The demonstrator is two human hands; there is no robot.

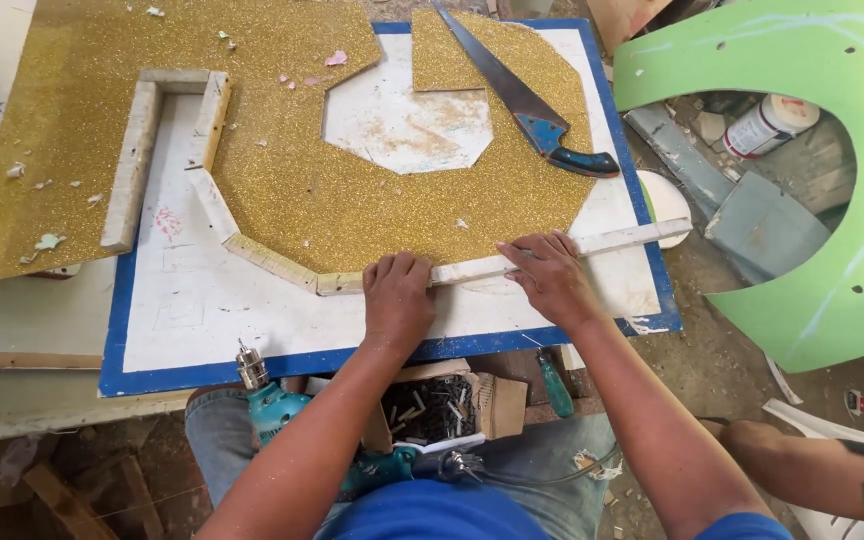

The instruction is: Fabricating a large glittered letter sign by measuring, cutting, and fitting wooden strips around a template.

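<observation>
Left hand [399, 297] is curled, fingers pressed down on the near end of a long white wood strip [562, 250]. Right hand [550, 275] is flat on the strip beside it, fingers together, with what looks like a thin pencil or nail at the fingertips; can't tell which. The strip lies along the straight lower edge of the gold glitter sheet [282, 170] and runs out past the right hand. Best to hold it flush to that edge with even pressure. Rough-cut strips frame the sheet beyond the left hand. Handsaw [527, 105], blue handle, lies beyond the right hand. White board [192, 310], blue rim. Teal drill [270, 400] in the lap.
</observation>
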